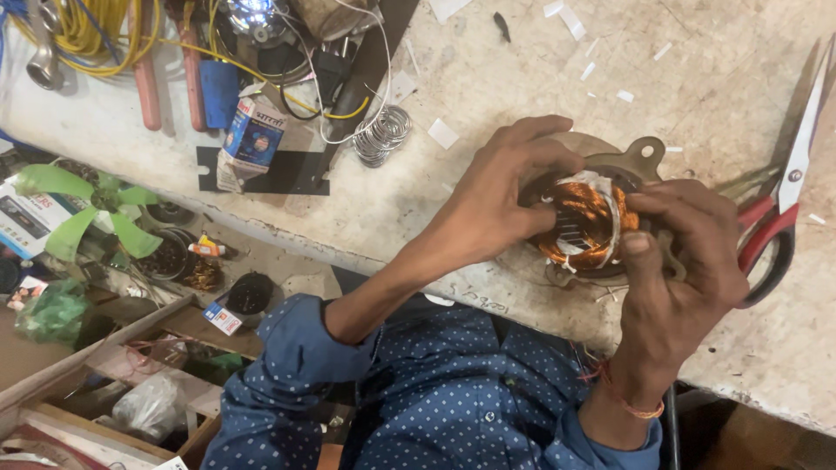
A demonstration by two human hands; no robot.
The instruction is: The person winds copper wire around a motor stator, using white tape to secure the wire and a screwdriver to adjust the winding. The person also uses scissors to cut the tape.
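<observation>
Fingers [557, 157] curled around stator [588, 222]

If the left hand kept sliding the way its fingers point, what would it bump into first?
The left hand points right across the copper-wound motor stator, which its fingers already touch. Going on, it would probably meet the right hand gripping the far side, before the scissors. Depth is hard to judge.

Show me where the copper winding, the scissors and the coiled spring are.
copper winding [585, 219]: head view, on the orange coil wire between the two hands.
scissors [788, 178]: head view, on the pivot screw where the blades cross.
coiled spring [381, 133]: head view, on the middle of the metal coils.
</observation>
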